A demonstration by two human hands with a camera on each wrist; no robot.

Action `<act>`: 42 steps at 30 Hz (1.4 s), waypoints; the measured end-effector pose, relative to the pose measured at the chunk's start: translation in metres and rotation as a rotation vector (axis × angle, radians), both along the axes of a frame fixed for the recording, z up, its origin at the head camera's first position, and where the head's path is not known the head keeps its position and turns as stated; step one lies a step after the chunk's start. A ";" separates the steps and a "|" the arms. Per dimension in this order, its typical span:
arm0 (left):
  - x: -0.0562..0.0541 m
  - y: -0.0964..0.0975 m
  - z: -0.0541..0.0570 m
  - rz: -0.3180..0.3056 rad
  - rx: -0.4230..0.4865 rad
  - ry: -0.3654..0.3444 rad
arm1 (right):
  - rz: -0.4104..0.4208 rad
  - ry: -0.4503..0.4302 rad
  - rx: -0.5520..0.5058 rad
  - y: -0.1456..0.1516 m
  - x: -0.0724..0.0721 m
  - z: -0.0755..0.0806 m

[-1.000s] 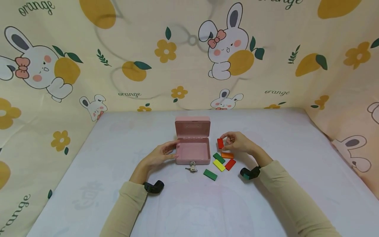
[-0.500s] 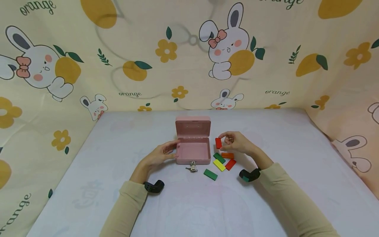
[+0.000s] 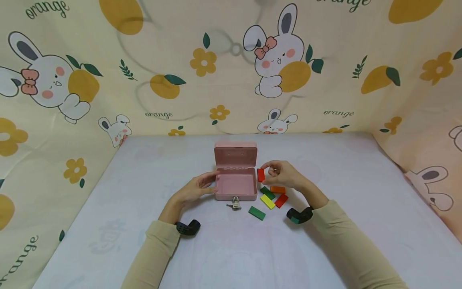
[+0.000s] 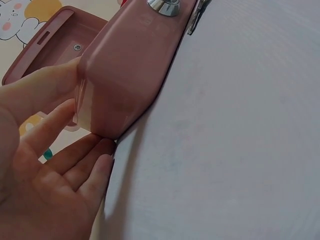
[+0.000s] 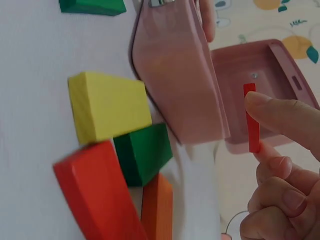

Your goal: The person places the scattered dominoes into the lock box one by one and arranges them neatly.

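A pink metal cash box [image 3: 236, 197] stands with its lid [image 3: 236, 156] raised and keys [image 3: 234, 207] hanging from the front lock. My left hand [image 3: 195, 188] rests against the box's left side, thumb and fingertips touching the rim and wall; in the left wrist view its fingers [image 4: 45, 132] lie fairly straight. Just right of the box's right wall, my right hand [image 3: 286, 174] pinches a red wooden block [image 3: 261, 175] between thumb and index finger. The right wrist view shows this red block [image 5: 252, 120] edge-on, its other fingers curled.
On the white table right of the box lie a green block [image 3: 267, 192], a yellow block [image 3: 267, 202], an orange block [image 3: 277, 190] and another red block [image 3: 281, 200], close together. A second green block [image 3: 257, 213] lies nearer the front. A printed cloth [image 3: 223, 80] hangs behind.
My right hand has carried the pinched red block leftward to the box's right wall. My left hand stays at the box, and the blocks on the table have not moved.
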State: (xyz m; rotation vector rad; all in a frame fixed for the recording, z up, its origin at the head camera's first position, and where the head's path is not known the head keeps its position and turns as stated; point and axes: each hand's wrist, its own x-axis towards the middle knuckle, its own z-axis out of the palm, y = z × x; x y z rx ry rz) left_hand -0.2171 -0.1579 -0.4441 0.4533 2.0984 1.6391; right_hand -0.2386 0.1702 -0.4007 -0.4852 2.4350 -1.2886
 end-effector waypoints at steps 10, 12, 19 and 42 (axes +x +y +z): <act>0.002 0.000 0.002 -0.020 -0.015 0.027 | 0.007 0.026 -0.028 -0.014 0.004 0.001; 0.002 -0.001 0.002 -0.027 -0.014 0.036 | 0.014 0.033 -0.036 -0.017 0.005 0.002; 0.001 -0.002 0.001 -0.028 0.008 0.041 | 0.023 0.005 -0.089 -0.033 0.007 0.004; 0.003 0.000 0.002 -0.017 -0.045 0.001 | 0.047 0.051 -0.083 -0.069 0.014 0.000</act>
